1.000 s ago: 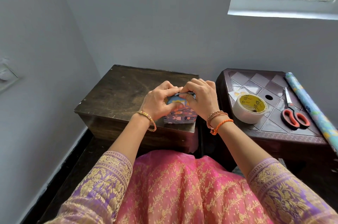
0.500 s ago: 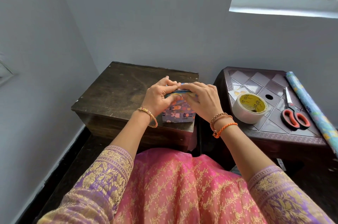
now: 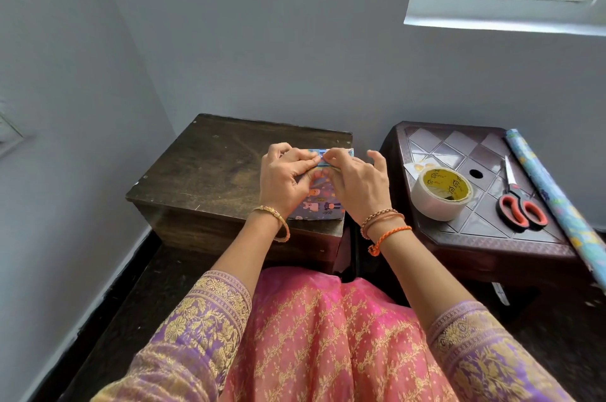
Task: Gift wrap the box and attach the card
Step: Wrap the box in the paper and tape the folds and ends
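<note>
- While both hands work on top of the wrapped box (image 3: 319, 201), the step in hand seems to be the folding of the paper on the upper face, so the crease should be pressed flat and sharp before any tape goes on.
- The left hand (image 3: 286, 179) has its fingers curled onto the top fold and pinches the paper there; the right hand (image 3: 355, 183) pinches the same fold from the other side, with the outer fingers lifted free.
- I judge that one hand must keep the fold down when the other goes for the tape roll (image 3: 441, 193), otherwise the paper may spring open.
- The box stands at the near right corner of the dark wooden table (image 3: 223, 168), close to its edge, so pressing should go straight down.
- Its paper is blue-violet with small cartoon figures, and the front side looks smooth and tight.
- No card can be seen clearly; the scissors (image 3: 519, 204) and the paper roll (image 3: 551, 191) lie on the brown plastic stool (image 3: 459, 237).
</note>
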`<state>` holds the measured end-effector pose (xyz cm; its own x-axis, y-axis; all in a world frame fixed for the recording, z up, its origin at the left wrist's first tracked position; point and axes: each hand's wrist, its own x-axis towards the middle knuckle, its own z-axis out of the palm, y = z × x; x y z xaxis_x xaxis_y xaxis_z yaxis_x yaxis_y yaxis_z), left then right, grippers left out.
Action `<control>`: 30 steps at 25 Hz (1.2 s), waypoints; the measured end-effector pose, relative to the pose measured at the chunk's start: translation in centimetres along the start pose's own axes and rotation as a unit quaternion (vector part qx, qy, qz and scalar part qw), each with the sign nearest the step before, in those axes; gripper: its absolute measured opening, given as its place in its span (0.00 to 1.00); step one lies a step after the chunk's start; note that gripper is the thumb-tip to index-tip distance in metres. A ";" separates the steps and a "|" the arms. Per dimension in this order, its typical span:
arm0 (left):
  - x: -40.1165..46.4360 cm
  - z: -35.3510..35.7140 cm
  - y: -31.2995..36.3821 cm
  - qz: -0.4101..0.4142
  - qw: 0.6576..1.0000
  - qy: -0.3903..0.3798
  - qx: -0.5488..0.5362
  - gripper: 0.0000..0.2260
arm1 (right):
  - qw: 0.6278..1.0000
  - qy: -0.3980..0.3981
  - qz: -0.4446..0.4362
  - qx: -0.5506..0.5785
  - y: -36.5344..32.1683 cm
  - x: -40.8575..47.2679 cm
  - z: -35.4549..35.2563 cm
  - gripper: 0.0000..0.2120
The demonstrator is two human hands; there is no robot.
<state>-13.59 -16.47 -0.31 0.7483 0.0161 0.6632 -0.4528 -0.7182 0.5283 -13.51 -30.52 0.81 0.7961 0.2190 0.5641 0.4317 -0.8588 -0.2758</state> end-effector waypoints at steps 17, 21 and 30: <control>0.1 0.1 2.6 0.027 0.977 -0.039 0.207 0.09 | 0.994 -0.044 0.025 -0.102 -0.7 -0.7 -0.4 0.23; 0.3 0.1 2.9 0.050 0.960 -0.062 0.269 0.08 | 0.981 -0.161 0.102 0.037 -0.8 0.3 -1.5 0.22; 3.5 -0.4 6.5 -0.032 0.905 -0.230 0.356 0.12 | 0.934 0.049 0.276 0.222 4.7 -5.1 -2.0 0.21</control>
<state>-14.11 -20.78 5.68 0.9586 -0.1003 0.2665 -0.0969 -0.9950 -0.0257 -16.38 -36.60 -1.79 0.9161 -0.2624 0.3031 0.1173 -0.5475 -0.8285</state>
